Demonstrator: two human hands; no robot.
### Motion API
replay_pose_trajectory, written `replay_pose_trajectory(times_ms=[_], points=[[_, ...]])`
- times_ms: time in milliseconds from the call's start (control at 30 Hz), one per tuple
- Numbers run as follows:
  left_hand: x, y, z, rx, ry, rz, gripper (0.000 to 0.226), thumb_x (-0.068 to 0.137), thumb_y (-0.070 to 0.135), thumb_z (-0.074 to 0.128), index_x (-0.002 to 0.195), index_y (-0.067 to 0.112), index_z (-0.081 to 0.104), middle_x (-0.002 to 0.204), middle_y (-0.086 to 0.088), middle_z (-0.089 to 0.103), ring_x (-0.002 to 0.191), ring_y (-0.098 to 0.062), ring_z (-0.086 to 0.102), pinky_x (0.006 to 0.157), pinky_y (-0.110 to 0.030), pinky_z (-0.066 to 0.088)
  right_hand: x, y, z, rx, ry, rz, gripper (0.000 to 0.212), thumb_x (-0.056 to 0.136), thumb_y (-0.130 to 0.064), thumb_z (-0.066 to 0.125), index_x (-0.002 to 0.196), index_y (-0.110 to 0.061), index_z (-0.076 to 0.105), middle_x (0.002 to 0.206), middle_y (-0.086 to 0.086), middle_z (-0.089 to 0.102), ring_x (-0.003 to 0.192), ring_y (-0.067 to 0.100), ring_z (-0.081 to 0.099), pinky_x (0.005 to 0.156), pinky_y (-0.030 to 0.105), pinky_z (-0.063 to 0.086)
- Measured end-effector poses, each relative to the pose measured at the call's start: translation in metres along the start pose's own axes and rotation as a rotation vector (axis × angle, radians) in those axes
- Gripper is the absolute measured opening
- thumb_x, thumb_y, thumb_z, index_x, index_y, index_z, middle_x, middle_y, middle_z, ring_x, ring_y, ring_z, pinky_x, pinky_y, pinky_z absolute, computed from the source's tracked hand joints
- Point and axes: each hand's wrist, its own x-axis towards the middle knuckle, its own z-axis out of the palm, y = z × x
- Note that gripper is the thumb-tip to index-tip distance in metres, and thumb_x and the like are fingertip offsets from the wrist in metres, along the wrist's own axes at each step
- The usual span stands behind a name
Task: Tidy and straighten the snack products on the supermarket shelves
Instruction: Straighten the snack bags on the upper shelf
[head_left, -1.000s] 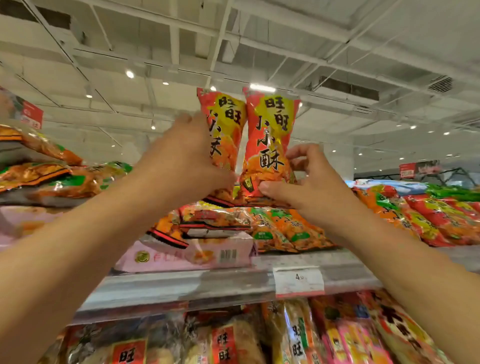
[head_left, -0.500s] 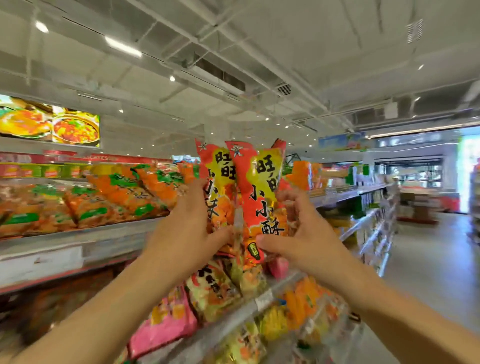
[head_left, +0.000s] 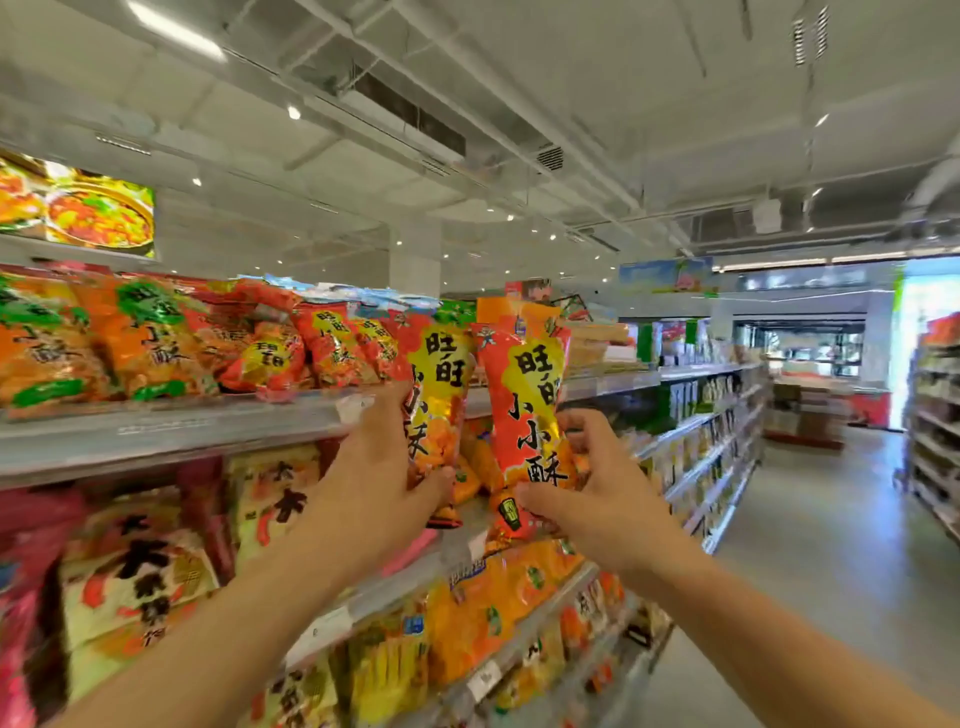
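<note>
Two snack bags lower now, one pinched in each grip: left, right.

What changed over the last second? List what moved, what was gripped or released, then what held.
The view swung right, from facing the top shelf to looking down the aisle. Both bags came away from the stack on that shelf and now sit lower, in front of its edge. Nothing was released or newly gripped. The left hand still holds the left bag, the right hand the right bag, both upright.
</note>
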Motion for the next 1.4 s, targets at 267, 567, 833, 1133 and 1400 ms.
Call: replay_pose_trajectory(times_ms=[267, 567, 833, 1133, 1400], points=[[0.089, -0.044, 0.033, 0.063, 0.153, -0.131, 0.072, 0.077, 0.037, 0.074, 0.127, 0.037, 0.022, 0.107, 0.008, 0.053, 0.068, -0.002, 0.057, 0.061, -0.027, 0.039, 0.096, 0.079, -0.005, 0.142, -0.011, 0.015, 0.058, 0.075, -0.018, 0.08, 0.113, -0.046, 0.046, 0.095, -0.018, 0.065, 0.086, 0.015, 0.071, 0.072, 0.043, 0.061], [0.219, -0.111, 0.061, 0.135, 0.271, -0.112, 0.073, 0.076, 0.046, 0.077, 0.128, 0.031, 0.028, 0.09, 0.003, 0.058, 0.069, -0.009, 0.055, 0.055, -0.027, 0.035, 0.27, 0.116, 0.02, 0.009, 0.005, -0.175, 0.06, 0.073, -0.032, 0.081, 0.118, -0.044, 0.043, 0.113, -0.009, 0.056, 0.096, 0.016, 0.065, 0.074, 0.038, 0.06], [0.29, -0.146, 0.096, 0.365, 0.318, -0.269, 0.082, 0.075, 0.045, 0.08, 0.134, 0.017, 0.03, 0.125, -0.014, 0.052, 0.093, -0.023, 0.047, 0.075, -0.032, 0.035, 0.41, 0.14, 0.059, 0.136, -0.087, -0.279, 0.05, 0.074, -0.021, 0.081, 0.103, -0.042, 0.046, 0.081, -0.018, 0.071, 0.07, 0.012, 0.072, 0.059, 0.036, 0.061], [0.286, -0.136, 0.116, 0.744, 0.105, -0.539, 0.091, 0.071, 0.071, 0.067, 0.131, 0.013, 0.031, 0.118, -0.01, 0.059, 0.102, -0.028, 0.058, 0.08, -0.038, 0.048, 0.424, 0.189, 0.084, -0.436, -0.278, -0.453, 0.056, 0.084, -0.065, 0.053, 0.125, -0.029, 0.042, 0.108, 0.003, 0.066, 0.1, 0.027, 0.063, 0.086, 0.046, 0.053], [0.267, -0.131, 0.132, 0.752, 0.167, -0.575, 0.097, 0.072, 0.079, 0.056, 0.143, 0.021, 0.025, 0.117, -0.003, 0.053, 0.105, -0.022, 0.053, 0.087, -0.041, 0.049, 0.406, 0.193, 0.078, -0.514, -0.203, -0.575, 0.056, 0.093, -0.065, 0.034, 0.131, -0.025, 0.037, 0.084, -0.009, 0.057, 0.078, 0.017, 0.056, 0.065, 0.034, 0.044]])
